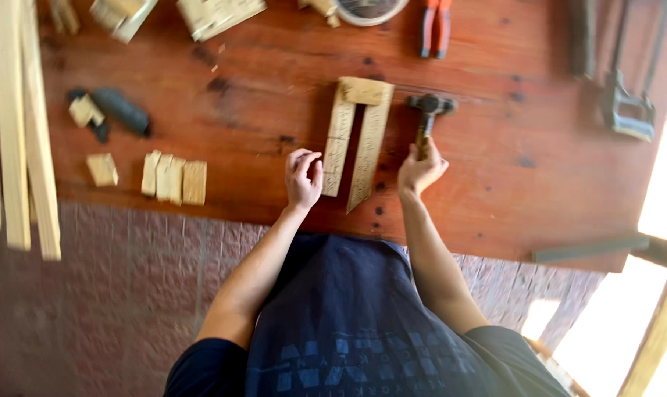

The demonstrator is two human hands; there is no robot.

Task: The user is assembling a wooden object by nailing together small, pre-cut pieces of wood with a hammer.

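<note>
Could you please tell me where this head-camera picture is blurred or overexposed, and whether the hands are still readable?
Head view: motion-soft throughout; the right edge is blown out white by daylight glare; the reddish wooden workbench is evenly lit; the left hand beside the pale U-shaped wooden piece and the right hand gripping the dark-headed hammer stay readable.

I am looking at a woodworking workshop: a worn reddish tabletop [260,88] carries a hammer [427,117], orange-handled pliers [436,28], cut wood blocks [173,179] and long wooden strips [17,132].
</note>
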